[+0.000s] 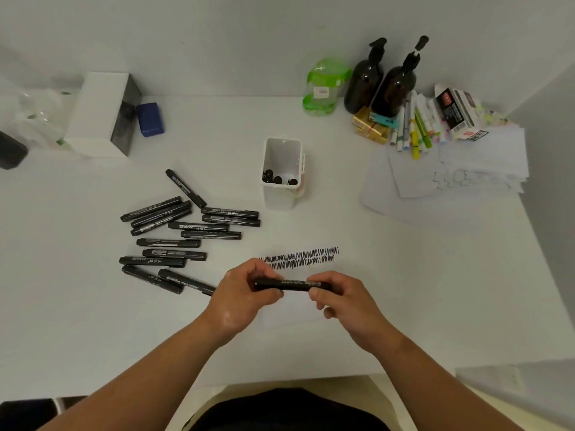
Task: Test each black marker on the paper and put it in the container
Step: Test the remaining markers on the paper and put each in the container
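I hold one black marker (294, 284) level over the white paper (292, 312). My left hand (245, 293) grips its left end and my right hand (339, 300) pinches its right end; the cap looks on. Two rows of black zigzag scribble (303, 258) lie on the paper just beyond my hands. Several more black markers (183, 241) are scattered on the table to the left. The white container (281, 194) stands upright behind the scribbles, with a few markers (277, 178) standing inside it.
A white box (99, 116) and blue case (151, 119) sit at the back left. Two brown pump bottles (382, 85), a green jar (322, 87), coloured pens (415, 132) and stacked papers (460, 169) crowd the back right. The table's front edge runs near my lap.
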